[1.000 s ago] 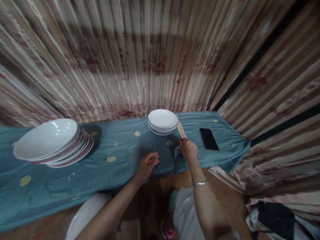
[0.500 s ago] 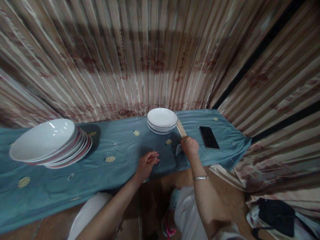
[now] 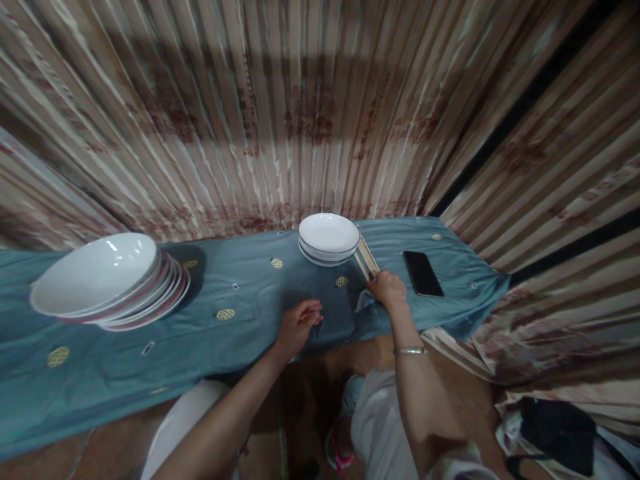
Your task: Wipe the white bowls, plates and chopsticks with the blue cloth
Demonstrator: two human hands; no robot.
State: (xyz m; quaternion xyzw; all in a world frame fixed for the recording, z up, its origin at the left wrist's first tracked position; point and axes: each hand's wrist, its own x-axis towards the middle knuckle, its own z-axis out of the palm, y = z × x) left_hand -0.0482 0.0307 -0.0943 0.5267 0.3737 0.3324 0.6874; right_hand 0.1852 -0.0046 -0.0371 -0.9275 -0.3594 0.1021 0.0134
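A bundle of light wooden chopsticks point(image 3: 369, 259) lies slightly fanned beside a short stack of white dishes point(image 3: 329, 235). My right hand point(image 3: 389, 289), with a silver bracelet on its wrist, has its fingers closed around the near ends of the chopsticks. My left hand point(image 3: 300, 325) hovers near the front edge of the table, its fingers loosely curled and slightly apart, with nothing seen in it. A small greyish thing, perhaps cloth or paper, shows just left of my right hand; what it is cannot be made out.
A tall, leaning stack of large white dishes point(image 3: 110, 273) stands at the left on the blue tablecloth point(image 3: 260, 280). A black phone point(image 3: 423, 273) lies right of my right hand. Pleated curtains point(image 3: 320, 120) hang behind the table. A white rounded seat point(image 3: 187, 420) is below the front edge.
The chopsticks have spread apart a little at my right hand. The whole view has shifted slightly, and my left hand stays in nearly the same place.
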